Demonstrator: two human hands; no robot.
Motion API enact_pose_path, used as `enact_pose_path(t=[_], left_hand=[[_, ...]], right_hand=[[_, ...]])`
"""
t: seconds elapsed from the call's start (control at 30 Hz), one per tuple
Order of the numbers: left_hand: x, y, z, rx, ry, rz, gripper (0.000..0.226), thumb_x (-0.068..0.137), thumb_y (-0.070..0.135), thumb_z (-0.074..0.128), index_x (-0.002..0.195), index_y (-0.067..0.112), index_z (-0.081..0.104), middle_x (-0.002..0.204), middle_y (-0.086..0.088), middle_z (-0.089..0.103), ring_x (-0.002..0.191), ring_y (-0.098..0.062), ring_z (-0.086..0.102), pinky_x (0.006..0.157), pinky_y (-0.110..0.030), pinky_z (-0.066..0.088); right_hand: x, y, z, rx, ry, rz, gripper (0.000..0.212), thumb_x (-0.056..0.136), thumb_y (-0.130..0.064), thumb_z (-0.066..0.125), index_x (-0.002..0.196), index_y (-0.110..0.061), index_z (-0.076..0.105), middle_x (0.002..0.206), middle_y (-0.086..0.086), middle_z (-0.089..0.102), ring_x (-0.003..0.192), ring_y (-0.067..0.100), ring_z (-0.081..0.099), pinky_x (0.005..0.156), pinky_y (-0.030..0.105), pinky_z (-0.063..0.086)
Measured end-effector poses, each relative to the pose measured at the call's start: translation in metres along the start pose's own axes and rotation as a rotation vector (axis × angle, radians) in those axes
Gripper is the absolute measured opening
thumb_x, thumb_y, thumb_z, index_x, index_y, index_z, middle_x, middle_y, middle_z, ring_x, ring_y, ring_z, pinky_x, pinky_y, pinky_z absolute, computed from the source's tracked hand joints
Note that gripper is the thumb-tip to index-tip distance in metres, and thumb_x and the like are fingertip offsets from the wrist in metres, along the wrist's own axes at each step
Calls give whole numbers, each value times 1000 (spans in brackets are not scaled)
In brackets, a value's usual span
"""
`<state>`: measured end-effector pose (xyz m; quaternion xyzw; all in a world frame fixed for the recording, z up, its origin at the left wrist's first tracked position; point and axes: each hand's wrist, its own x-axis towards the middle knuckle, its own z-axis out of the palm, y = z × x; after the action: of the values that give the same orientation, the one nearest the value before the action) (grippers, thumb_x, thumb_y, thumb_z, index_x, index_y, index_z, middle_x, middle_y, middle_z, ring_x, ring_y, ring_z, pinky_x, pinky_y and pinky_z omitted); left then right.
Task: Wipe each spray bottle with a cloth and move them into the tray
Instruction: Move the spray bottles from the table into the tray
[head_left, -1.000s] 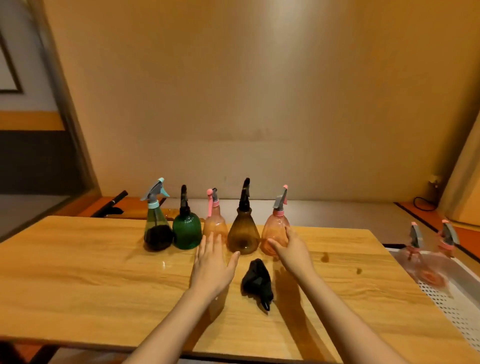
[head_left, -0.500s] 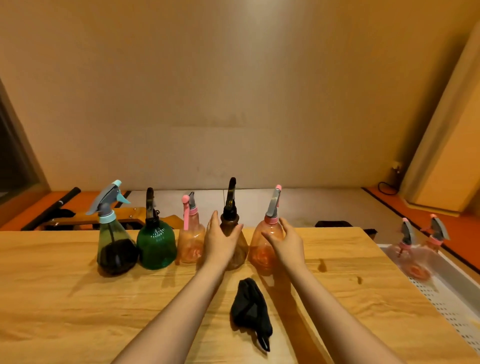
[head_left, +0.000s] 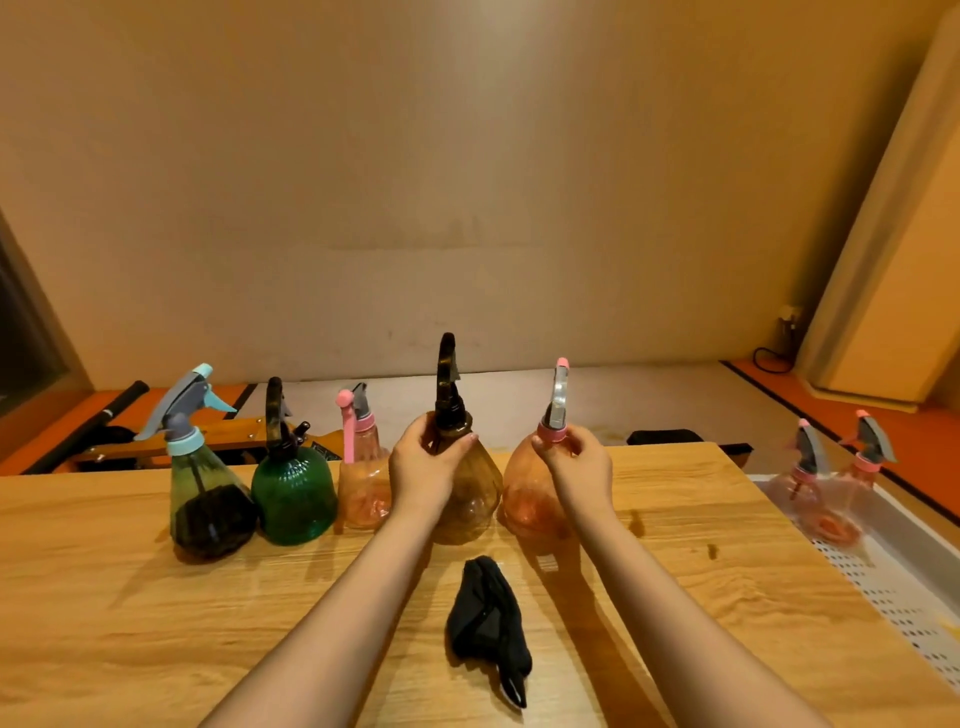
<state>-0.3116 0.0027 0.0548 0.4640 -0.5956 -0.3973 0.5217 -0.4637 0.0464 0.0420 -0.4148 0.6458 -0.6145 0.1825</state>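
Several spray bottles stand in a row on the wooden table (head_left: 104, 597). My left hand (head_left: 423, 467) grips the neck of the brown bottle (head_left: 470, 493). My right hand (head_left: 579, 467) grips the neck of the orange-pink bottle (head_left: 524, 499) just right of it. Further left stand a small pink bottle (head_left: 361, 488), a green bottle (head_left: 293, 493) and a dark olive bottle with a light-blue collar (head_left: 208, 514). A crumpled black cloth (head_left: 488, 623) lies on the table in front of me, between my forearms. Two pink bottles (head_left: 826, 499) stand in the white perforated tray (head_left: 893, 587) at the right.
Beyond the table's far edge a wooden frame (head_left: 156, 441) and a black bar (head_left: 109, 410) lie on the floor. A dark object (head_left: 662, 436) sits behind the table's far right corner. A cable runs along the right wall (head_left: 774, 358).
My left hand moved from the table up to the brown bottle's neck. My right hand rose from the orange-pink bottle's belly to its neck. The view shifted nearer the bottles.
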Motion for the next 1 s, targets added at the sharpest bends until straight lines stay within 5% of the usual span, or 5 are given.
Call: enact_pose_path(t=[0.4, 0.77, 1.0], left_hand=[[-40, 58, 66, -7, -161, 72, 45, 80, 13, 76, 122, 13, 59, 107, 6, 60, 101, -9, 53, 89, -24, 42], [-121, 95, 246, -143, -414, 30, 38, 80, 14, 76, 113, 18, 58, 101, 9, 60, 97, -9, 56, 83, -21, 43], [-144, 82, 347, -125, -504, -33, 39, 79, 15, 78, 112, 17, 57, 107, 4, 62, 101, -13, 57, 86, -25, 44]], right_hand=[[10, -21, -116, 106, 44, -27, 27, 77, -6, 73, 102, -7, 65, 92, 3, 65, 83, 7, 59, 71, 13, 45], [2, 14, -320, -19, 283, -5, 22, 76, -7, 73, 93, -17, 66, 86, -5, 65, 87, 14, 60, 81, 30, 49], [17, 71, -404, -159, 350, 28, 25, 75, -4, 73, 82, -26, 63, 98, 9, 64, 93, 24, 59, 87, 41, 49]])
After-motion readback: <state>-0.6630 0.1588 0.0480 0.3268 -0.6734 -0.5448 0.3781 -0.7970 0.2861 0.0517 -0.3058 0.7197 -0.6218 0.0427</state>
